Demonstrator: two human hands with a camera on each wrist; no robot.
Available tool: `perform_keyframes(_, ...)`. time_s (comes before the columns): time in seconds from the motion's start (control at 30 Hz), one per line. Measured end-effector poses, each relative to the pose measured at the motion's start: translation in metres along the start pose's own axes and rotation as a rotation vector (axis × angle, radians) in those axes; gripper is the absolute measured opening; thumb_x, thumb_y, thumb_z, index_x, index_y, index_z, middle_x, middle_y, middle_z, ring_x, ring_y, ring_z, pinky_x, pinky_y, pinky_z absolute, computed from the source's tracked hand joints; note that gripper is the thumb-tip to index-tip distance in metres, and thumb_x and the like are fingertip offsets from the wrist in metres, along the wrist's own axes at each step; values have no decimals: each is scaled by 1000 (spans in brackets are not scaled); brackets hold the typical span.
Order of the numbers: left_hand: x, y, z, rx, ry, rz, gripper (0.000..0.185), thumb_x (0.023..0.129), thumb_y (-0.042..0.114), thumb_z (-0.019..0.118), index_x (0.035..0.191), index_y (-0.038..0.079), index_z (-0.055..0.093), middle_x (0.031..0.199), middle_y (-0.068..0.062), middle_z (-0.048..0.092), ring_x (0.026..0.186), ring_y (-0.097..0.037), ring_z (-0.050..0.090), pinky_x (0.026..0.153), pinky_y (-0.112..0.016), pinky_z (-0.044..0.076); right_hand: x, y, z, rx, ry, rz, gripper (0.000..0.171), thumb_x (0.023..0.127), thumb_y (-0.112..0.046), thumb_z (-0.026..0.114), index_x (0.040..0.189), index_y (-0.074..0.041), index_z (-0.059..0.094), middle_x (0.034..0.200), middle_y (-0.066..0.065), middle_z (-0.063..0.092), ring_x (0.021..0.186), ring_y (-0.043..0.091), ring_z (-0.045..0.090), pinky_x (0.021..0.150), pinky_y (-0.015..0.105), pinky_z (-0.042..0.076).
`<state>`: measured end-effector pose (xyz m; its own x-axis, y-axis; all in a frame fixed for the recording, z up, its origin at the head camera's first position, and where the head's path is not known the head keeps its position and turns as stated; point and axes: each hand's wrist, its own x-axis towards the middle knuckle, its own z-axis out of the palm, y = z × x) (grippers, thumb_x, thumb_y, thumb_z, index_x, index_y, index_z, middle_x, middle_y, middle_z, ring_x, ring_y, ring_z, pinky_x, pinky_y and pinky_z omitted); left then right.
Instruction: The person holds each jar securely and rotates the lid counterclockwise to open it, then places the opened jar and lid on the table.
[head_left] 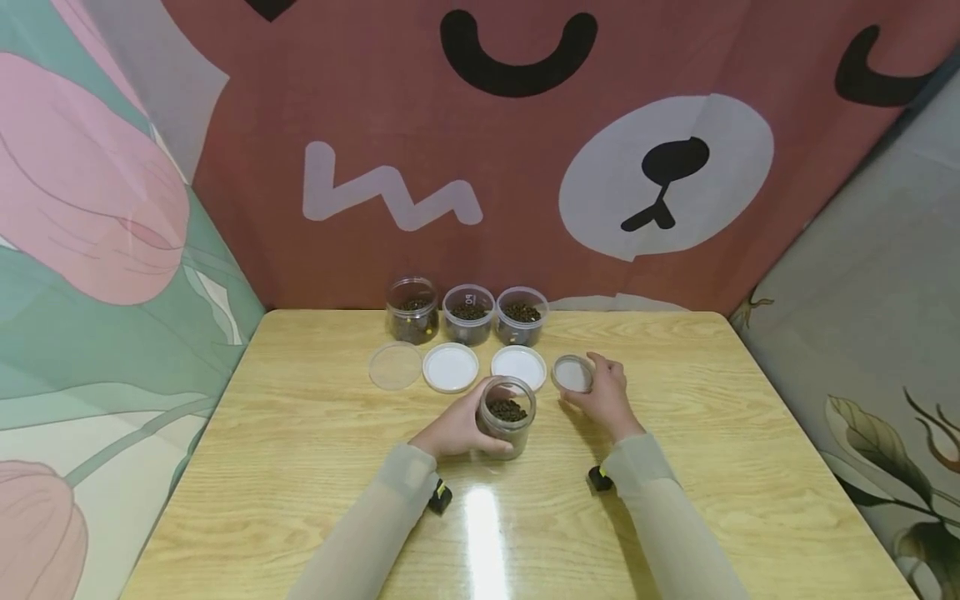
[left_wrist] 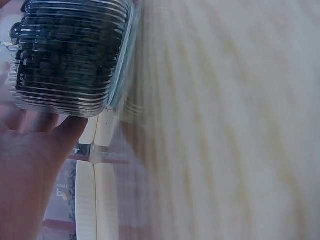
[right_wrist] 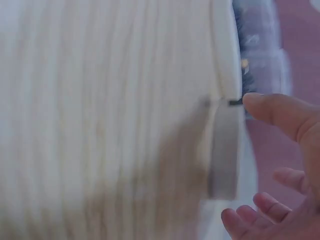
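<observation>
Tabletop (head_left: 315, 467): pale wood-grain laminate, glossy, with a bright streak of glare near the front edge.
Left hand (head_left: 455, 430): curled round the side of the held jar, which stands on the tabletop; a thin beige sleeve covers the wrist.
Held jar (head_left: 507, 417): a clear, round plastic jar, ridged at its threaded neck, lidless, partly filled with small dark granules; it stands at mid-table, just in front of the row of lids.
Right hand (head_left: 603, 396): fingers loosely bent over the small lid, their tips at its rim; whether it is gripped or merely touched cannot be told.
Small lid (head_left: 573, 373): round, translucent grey, shallow, lying flat to the right of the held jar.
White lids (head_left: 450, 367): two smooth, opaque discs lying flat side by side behind the held jar.
Clear lid (head_left: 395, 366): a round, nearly see-through disc at the left end of the row.
Far jars (head_left: 469, 314): three round, clear containers, uncapped, each holding the same dark contents, lined up at the back edge.
Backdrop (head_left: 375, 125): draped reddish cloth printed with a cartoon bear face.
</observation>
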<state>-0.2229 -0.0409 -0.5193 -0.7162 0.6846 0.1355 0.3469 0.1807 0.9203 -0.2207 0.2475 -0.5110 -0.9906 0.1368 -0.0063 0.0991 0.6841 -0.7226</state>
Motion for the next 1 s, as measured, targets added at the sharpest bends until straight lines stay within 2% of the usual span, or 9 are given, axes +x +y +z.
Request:
perform_keyframes(0.2,0,-1,1,-11,6,6,96,71,14,94,149,21,39,143,-10,56,132,-13,51,116,-35,35,-21,-16,3,128,-30,-55,74,92,-19,76,151,1,37,145,31,27,135,49,34,110,61,39)
perform_keyframes(0.3,0,-2,1,-20,5,16,96,71,13,94,149,19,39,143,-11,56,131,-15,52,116,-35,36,-32,-24,9,215,-31,-127,58,99,-20,67,147,1,42,145,28,32,132,47,41,107,58,44)
perform_keyframes(0.4,0,-2,2,-22,9,21,96,70,13,94,149,18,39,143,-10,56,131,-15,52,116,-36,36,-41,-30,14,269,-50,-217,48,105,-23,56,146,1,45,146,26,38,129,46,47,103,60,46)
perform_keyframes(0.57,1,-3,3,-12,18,13,97,70,13,95,149,18,39,141,-5,57,129,-12,52,115,-35,37,-56,-39,23,386,-119,-313,42,111,-23,41,146,-1,46,146,24,44,126,44,50,100,61,48)
perform_keyframes(0.7,0,-3,3,-12,26,15,97,70,14,95,150,18,39,140,-1,56,129,-13,52,115,-36,37,-64,-43,30,468,-188,-413,42,112,-22,36,148,-1,43,146,25,45,127,45,50,103,51,49)
perform_keyframes(0.77,-1,-3,3,-19,29,19,97,71,14,94,150,17,39,140,-1,56,129,-14,52,114,-38,38,-67,-44,34,476,-209,-451,45,111,-25,40,149,-1,41,146,25,46,127,45,50,104,46,48)
perform_keyframes(0.83,-2,-3,3,-23,30,17,98,71,15,94,151,17,38,140,1,55,130,-15,51,114,-39,38,-69,-45,37,479,-221,-465,50,108,-26,51,150,-1,41,146,23,47,127,44,50,105,45,47)
perform_keyframes(1.0,-3,-4,3,-7,36,5,99,72,16,94,152,18,37,143,2,53,132,-15,50,115,-39,36,-72,-50,46,469,-210,-402,78,86,-13,82,151,-7,41,147,17,49,132,38,48,107,53,45)
